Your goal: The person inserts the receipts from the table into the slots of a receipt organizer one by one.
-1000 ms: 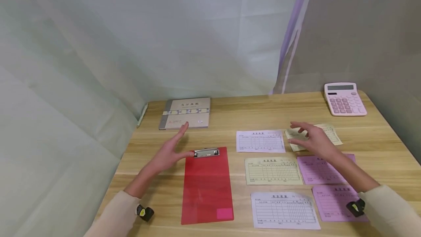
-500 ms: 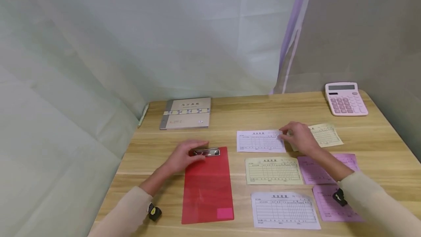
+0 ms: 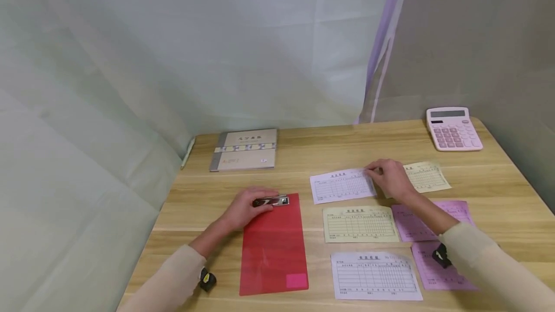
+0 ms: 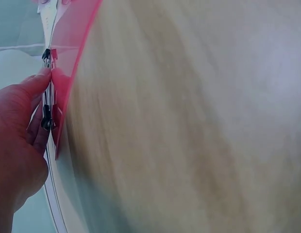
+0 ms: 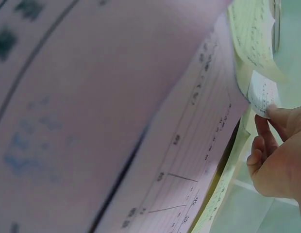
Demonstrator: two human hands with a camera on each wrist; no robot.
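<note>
A red clipboard (image 3: pixel 273 249) lies flat, its metal clip (image 3: pixel 283 200) at the far end. My left hand (image 3: pixel 244 210) holds that clip between thumb and fingers; the left wrist view shows the thumb on one side of the clip (image 4: pixel 47 104) and fingers on the other. With thumb and fingertips my right hand (image 3: pixel 392 178) pinches the upper right corner of a white receipt slip (image 3: pixel 340 188). The slip sits slightly turned, its pinched corner curling up in the right wrist view. Behind the right hand, a yellow slip (image 3: pixel 427 177) is partly hidden.
Nearer me lie another yellow slip (image 3: pixel 360 225), a white slip (image 3: pixel 375 278) and two purple slips (image 3: pixel 453 211), partly under the right forearm. A banded notebook (image 3: pixel 244 150) and a pen (image 3: pixel 188 152) are at the back left, a pink calculator (image 3: pixel 454 129) at the back right.
My left hand has moved right onto the clip and closed on it. The right hand has come left and down to the white slip, pinched its corner and turned it slightly.
</note>
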